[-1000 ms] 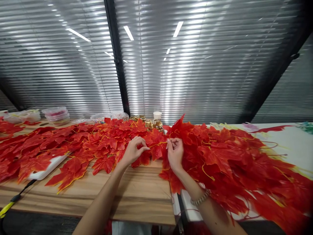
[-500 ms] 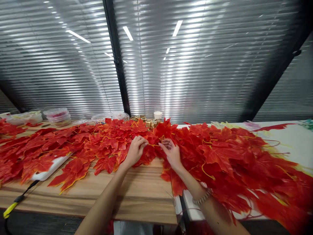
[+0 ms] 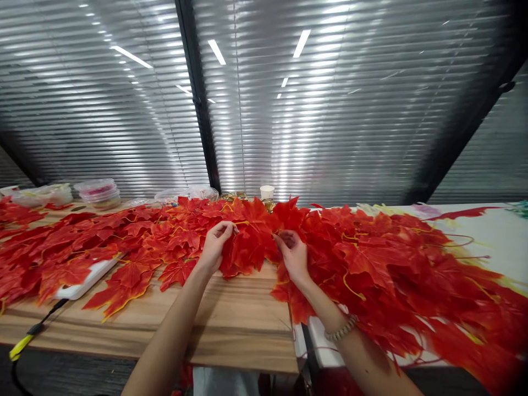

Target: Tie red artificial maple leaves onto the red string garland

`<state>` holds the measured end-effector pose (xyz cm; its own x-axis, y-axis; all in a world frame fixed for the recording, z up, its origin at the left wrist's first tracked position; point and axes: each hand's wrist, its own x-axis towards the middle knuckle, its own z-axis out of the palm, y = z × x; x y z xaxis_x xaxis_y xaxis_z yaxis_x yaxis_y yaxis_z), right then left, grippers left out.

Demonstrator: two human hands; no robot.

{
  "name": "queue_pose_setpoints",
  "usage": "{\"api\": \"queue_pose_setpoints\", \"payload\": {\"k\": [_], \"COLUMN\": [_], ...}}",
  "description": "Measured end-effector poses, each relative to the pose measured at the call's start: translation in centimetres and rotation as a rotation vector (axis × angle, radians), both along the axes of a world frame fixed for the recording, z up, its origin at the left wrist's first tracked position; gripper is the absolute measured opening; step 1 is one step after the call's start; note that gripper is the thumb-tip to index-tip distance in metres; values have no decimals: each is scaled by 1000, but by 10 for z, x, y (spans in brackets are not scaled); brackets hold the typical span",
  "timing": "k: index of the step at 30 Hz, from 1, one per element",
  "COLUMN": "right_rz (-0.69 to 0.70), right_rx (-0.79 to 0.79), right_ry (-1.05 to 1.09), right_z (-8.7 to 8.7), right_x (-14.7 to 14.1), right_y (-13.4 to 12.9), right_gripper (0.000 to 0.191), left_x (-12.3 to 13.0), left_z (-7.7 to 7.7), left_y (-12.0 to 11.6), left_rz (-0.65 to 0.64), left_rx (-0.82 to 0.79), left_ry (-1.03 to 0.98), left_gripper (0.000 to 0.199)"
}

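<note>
Red artificial maple leaves with yellow stems lie in a long heap across the table. My left hand pinches the yellow stem of a red leaf at the middle of the heap. To its right, my right hand has thumb and fingers pinched together beside another red leaf; what they hold is too small to make out. A beaded bracelet circles my right wrist.
Stacked plastic tubs, clear bags and a white paper cup stand along the back edge. A white power strip with a black and yellow cable lies at left. Blinds rise behind the wooden table.
My left hand has moved left and slightly up, away from my right hand. A leaf by its fingertips now stands raised between the hands. My right hand has shifted slightly right.
</note>
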<state>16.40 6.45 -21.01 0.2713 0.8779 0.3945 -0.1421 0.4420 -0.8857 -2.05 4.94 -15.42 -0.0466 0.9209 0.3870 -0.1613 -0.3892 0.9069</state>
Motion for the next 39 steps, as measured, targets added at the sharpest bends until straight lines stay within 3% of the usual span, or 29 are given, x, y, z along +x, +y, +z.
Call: {"api": "queue_pose_setpoints", "payload": {"k": [5,10,14,18,22,29,34,39], "right_rz": [114,170,256,315,303,296,317,307], "right_rx": [-66,-62,-67,-86,-73,-106,-125,-183], "right_ry": [77,122,135,181,242,318,295,196], "right_z": [-2,4,8,8,8,10,8,5], "right_x": [-3,-5,-6,-7,-7,-6,-6,-4], "right_y": [0,-3,-6,-6,-5,-5,-5,-5], "right_gripper": [25,25,25,26,27,30,32,29], "left_x": [-4,-6,-18,-32,-33,-11,-5,-4], "left_z": [5,11,15,14,12,14,13,11], "left_y": [1,-1,1,5,7,1,-1,-1], "left_rz": [-9,-66,36,171,197,22,-17,-133], "left_rx": [-52,-245,-233,-231,-224,-304,-376,-319], "left_ry": [-244,-667,-827,-872,-888,-896,-821,-789], "left_gripper": [26,15,20,28,30,18,16,20]}}
